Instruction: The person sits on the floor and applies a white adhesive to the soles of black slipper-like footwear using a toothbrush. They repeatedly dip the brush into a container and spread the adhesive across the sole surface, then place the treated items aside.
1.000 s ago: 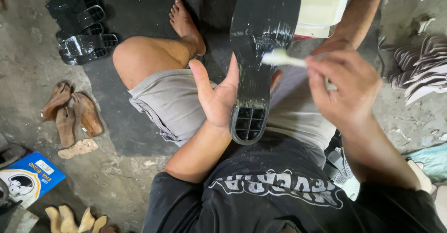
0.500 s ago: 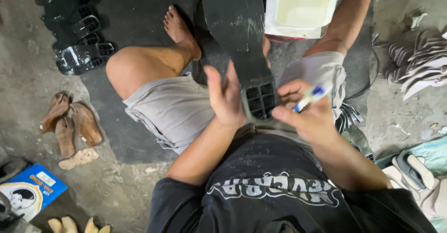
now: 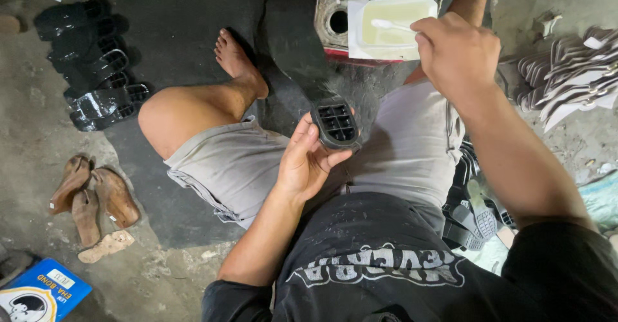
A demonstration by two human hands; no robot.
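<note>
My left hand point(image 3: 308, 162) grips the heel end of a long black shoe sole point(image 3: 302, 64), which slants up and away over my lap. My right hand point(image 3: 454, 53) is raised at the upper right, its fingers pinched on the handle of a small brush point(image 3: 393, 25). The brush tip lies in a white rectangular tray point(image 3: 391, 50) holding pale yellowish glue. The tray rests on a round can point(image 3: 331, 19) in front of me. I sit on the floor in grey shorts and a black shirt, my left knee bent outward.
A row of black soles point(image 3: 96, 71) lies at the upper left. Brown wooden shoe forms point(image 3: 90, 200) sit on the floor at left, a blue box point(image 3: 38, 293) at the bottom left. Stacked pale soles point(image 3: 573, 77) are at right, black soles point(image 3: 473, 216) by my right hip.
My right hand has lifted from the sole's heel up to the glue tray with the brush. The sole has tilted away, my left hand now gripping its heel end.
</note>
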